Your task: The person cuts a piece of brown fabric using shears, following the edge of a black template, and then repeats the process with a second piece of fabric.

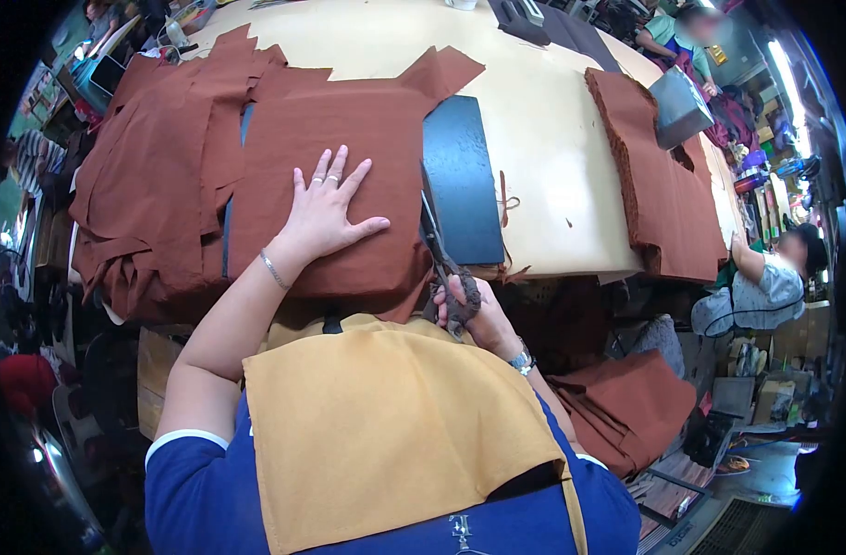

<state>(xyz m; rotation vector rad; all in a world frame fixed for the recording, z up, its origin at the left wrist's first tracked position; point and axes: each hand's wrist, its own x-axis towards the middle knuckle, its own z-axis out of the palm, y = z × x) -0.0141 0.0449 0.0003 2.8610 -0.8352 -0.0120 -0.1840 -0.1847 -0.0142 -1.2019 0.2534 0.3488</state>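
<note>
My left hand [326,208] lies flat with fingers spread on a piece of reddish-brown fabric [349,116]. Beneath that fabric a dark blue board [465,176] shows along its right side. Close to the table's front edge, my right hand [488,319] grips a pair of scissors [430,222] by handles wrapped in dark cloth. The blades point away from me, along the right edge of the fabric.
More brown fabric [159,166] lies in layers on the left of the pale table [562,185]. A stack of brown pieces [659,185] with a metal block [679,106] on it stands at the right. Folded brown fabric [626,407] sits below the table. Other people [774,277] are at the right.
</note>
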